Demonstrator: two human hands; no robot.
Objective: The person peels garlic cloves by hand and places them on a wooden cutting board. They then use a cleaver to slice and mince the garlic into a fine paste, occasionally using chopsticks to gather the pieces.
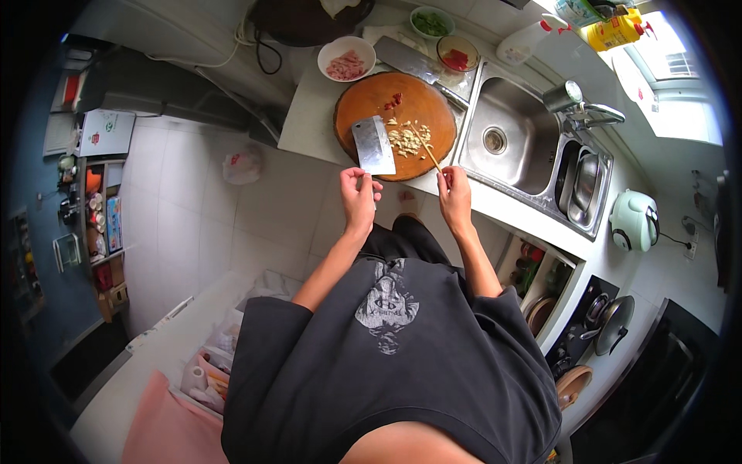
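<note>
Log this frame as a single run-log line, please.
left hand: holds cleaver | right hand: holds chopsticks | cutting board: chopped garlic, red bits | sink right

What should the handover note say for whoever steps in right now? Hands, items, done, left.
Left hand: gripping the handle of the cleaver, blade lying flat on the round wooden cutting board.
Right hand: holding a thin wooden stick, its tip in the pile of chopped pale bits.
Also on the board: a few red pieces near the middle. Behind it: a white bowl of pink meat, a bowl of red pieces, a bowl of greens, a second cleaver. Sink to the right.
Done: the pale bits are chopped.
Left: the chopped pile and red pieces are not yet off the board.
</note>
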